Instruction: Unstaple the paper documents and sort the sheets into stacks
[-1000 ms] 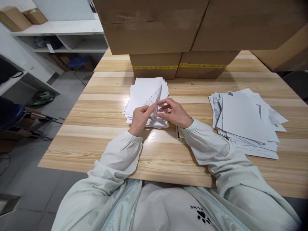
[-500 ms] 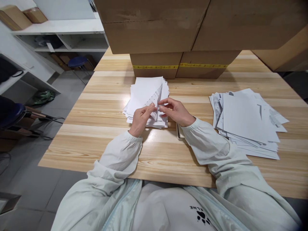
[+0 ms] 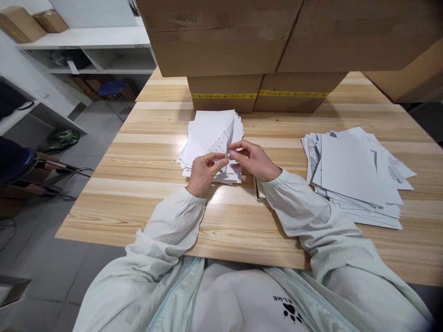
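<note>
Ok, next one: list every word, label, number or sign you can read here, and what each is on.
"ELME", as best it reads, upside down on the shirt, beside a paw print.
Yellow tape on the lower cardboard boxes: characters too small to read.
Lifted sheet: printed marks, too small to read.
Right-hand paper pile: some print, unreadable.

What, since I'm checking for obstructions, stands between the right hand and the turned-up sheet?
Nothing visible: the right hand has its fingers at the turned-up sheet. The left hand is at the sheet's lower left, not between them; cardboard boxes stand beyond the left paper stack.
</note>
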Motion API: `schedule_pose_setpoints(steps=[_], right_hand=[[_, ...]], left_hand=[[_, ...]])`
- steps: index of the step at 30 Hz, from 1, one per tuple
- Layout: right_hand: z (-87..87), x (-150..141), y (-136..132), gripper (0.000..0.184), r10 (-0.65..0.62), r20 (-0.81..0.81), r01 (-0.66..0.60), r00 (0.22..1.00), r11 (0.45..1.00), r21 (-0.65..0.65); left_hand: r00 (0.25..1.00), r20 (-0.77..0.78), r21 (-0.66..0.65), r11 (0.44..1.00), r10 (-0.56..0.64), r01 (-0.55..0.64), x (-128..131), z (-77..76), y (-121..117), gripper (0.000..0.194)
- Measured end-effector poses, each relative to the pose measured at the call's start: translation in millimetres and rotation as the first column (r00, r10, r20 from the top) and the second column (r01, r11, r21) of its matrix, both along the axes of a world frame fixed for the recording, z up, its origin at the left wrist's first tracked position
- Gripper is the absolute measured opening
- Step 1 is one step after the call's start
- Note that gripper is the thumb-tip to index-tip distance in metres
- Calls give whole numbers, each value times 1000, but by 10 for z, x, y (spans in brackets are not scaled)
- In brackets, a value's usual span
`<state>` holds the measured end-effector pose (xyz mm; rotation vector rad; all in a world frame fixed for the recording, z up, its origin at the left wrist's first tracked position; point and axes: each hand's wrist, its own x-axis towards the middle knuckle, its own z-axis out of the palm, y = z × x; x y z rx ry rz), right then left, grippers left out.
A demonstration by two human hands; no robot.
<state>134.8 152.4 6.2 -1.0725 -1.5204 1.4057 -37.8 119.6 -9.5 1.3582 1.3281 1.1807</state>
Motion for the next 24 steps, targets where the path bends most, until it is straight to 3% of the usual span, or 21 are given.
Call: schedule_pose_setpoints(steps=[9,24], right_hand=[[5,6,5,30,5,-19,-6,1000,1000,-22],[45,3,-10,53,29,-2,-29,1000,993,-116]], left_hand=[[999,44,-12,1000,-5,6,-19,-21,21,34],[992,-121,73,997,36,-27,55,-30,-42,33]])
